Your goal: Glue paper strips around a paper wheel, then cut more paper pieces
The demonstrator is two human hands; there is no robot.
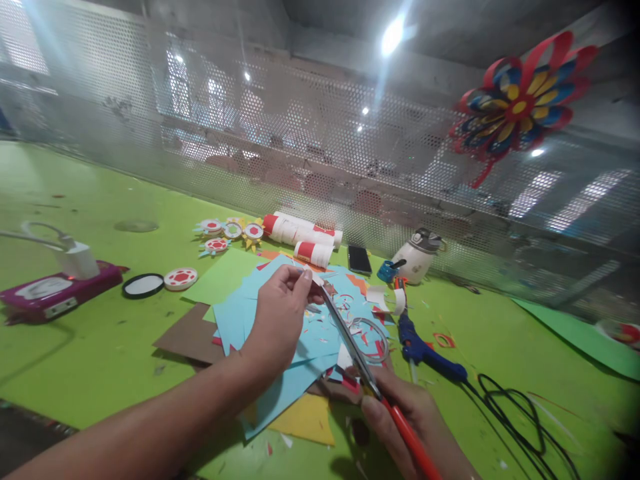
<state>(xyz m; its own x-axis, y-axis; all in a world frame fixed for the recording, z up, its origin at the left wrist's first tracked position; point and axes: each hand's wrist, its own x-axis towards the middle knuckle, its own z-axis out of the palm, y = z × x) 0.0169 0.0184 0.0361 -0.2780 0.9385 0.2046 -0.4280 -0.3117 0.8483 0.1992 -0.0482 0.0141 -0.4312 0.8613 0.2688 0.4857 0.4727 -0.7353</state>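
Over the blue paper sheets [280, 340] mid-table, left hand [280, 320] pinches a small paper scrap [316, 279] at the scissors' [350, 343] tips, right hand [405, 410] gripping the red handles; cleaner cutting likely means feeding paper deeper, fingertips clear.

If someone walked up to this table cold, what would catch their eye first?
Probably the red, blue and yellow paper flower hung high on the mesh wall at right. Then, centre table, the left hand pinching a small paper piece at the blades of red-handled scissors in the right hand, above blue paper sheets.
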